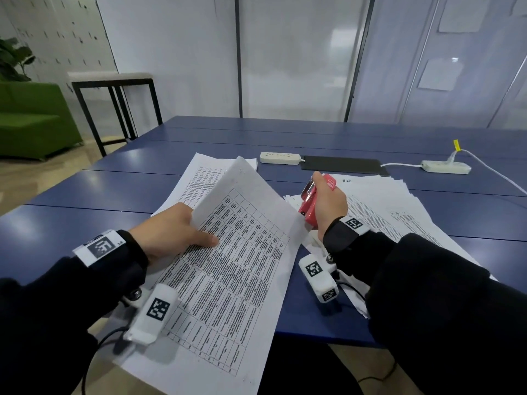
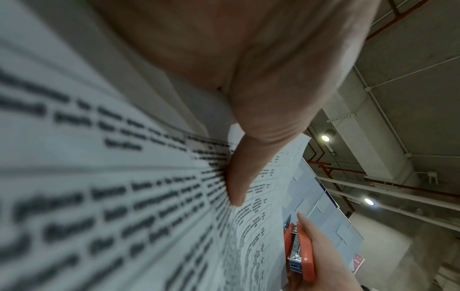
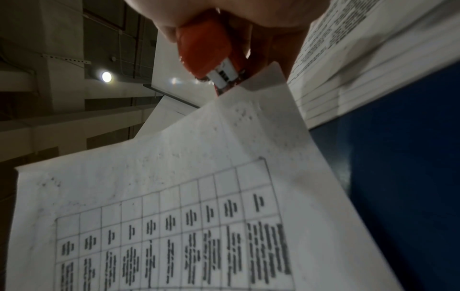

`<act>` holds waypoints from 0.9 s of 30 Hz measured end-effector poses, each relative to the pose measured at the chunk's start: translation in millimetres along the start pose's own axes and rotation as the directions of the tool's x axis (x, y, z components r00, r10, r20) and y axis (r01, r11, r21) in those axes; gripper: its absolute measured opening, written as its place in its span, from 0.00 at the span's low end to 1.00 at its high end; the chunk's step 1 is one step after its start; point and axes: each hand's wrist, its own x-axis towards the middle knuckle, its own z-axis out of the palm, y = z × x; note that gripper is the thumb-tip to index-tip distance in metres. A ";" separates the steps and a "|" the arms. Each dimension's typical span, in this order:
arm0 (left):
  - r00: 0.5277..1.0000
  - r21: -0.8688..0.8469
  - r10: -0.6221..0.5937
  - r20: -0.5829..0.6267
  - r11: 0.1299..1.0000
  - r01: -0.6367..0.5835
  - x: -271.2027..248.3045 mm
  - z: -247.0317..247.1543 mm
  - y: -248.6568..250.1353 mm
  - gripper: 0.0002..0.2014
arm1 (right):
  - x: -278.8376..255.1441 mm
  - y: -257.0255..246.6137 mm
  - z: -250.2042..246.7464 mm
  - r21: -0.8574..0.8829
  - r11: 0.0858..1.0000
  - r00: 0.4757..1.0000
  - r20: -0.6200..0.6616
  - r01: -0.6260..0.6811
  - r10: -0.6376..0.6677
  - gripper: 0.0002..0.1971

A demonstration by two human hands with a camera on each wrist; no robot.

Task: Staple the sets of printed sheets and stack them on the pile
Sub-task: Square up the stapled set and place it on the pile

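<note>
Left hand [image 1: 171,232]: nearest of all, with the wrist over the table's near edge; it pinches a set of printed sheets [image 1: 228,280], thumb [image 2: 239,177] flat on the printed face, the other fingers hidden under the paper.
Set of printed sheets: tables of small text face up; its near end overhangs the near edge of the blue table [image 1: 99,192], and its far end is lifted and tilted, curling up toward the middle of the table.
Right hand [image 1: 330,206]: just right of the lifted set, closed round a red stapler [image 1: 310,203], thumb along the top.
Red stapler: held off the table, its metal mouth pointing toward the set's right-hand far corner; in the right wrist view [image 3: 211,57] that corner lies at the mouth, but whether it sits inside I cannot tell.
Pile [image 1: 399,206]: loosely fanned printed sheets flat on the table, behind and right of the right hand, reaching toward the near right edge.
Other sheets [image 1: 196,178]: lying flat beyond the left hand, partly under the lifted set.
Far side: a white power strip [image 1: 281,157] touching a flat black panel [image 1: 342,165], and a second power strip [image 1: 446,167] with a white cable toward the right edge.
</note>
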 end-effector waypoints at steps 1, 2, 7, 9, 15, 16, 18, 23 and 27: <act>1.000 -0.009 0.002 0.005 1.000 -0.002 -0.5 0.5 0.9 0.24 | 0.7 0.6 0.9 -0.001 1.000 1.000 -0.001 -0.007 0.007 0.27; 1.000 -0.020 0.003 0.008 1.000 -0.003 -0.3 0.5 1.1 0.24 | 0.7 0.7 1.7 -0.003 1.000 1.000 -0.009 -0.009 0.009 0.26; 1.000 -0.028 -0.005 -0.004 1.000 0.005 -2.9 4.1 2.4 0.15 | 10.4 6.5 2.8 -0.024 1.000 0.997 -0.073 0.017 -0.018 0.19; 1.000 -0.024 -0.005 -0.004 1.000 0.005 -4.3 5.1 3.0 0.15 | 12.0 7.8 3.1 -0.016 1.000 0.996 -0.083 0.023 -0.024 0.18; 1.000 -0.043 -0.020 -0.017 0.999 0.019 -9.2 9.2 5.7 0.12 | 9.5 11.0 4.5 0.052 0.998 0.997 -0.066 -0.028 0.031 0.19; 1.000 -0.044 -0.024 -0.016 0.999 0.024 -9.8 9.5 6.0 0.12 | 9.1 11.3 3.9 0.050 0.998 0.998 -0.061 -0.026 0.029 0.20; 0.999 -0.037 -0.030 -0.022 0.999 0.029 -10.9 10.2 6.7 0.11 | 8.7 13.4 4.1 0.018 1.000 0.999 -0.052 0.011 -0.010 0.23; 0.999 -0.036 -0.019 -0.038 0.999 0.018 -11.2 8.7 2.7 0.10 | 7.6 21.8 10.7 -0.013 0.998 0.997 -0.039 0.059 -0.060 0.22; 0.999 -0.064 -0.021 -0.036 0.998 0.019 -11.7 1.8 -0.6 0.12 | 10.9 14.9 4.1 0.063 0.993 0.992 0.090 -0.097 0.091 0.21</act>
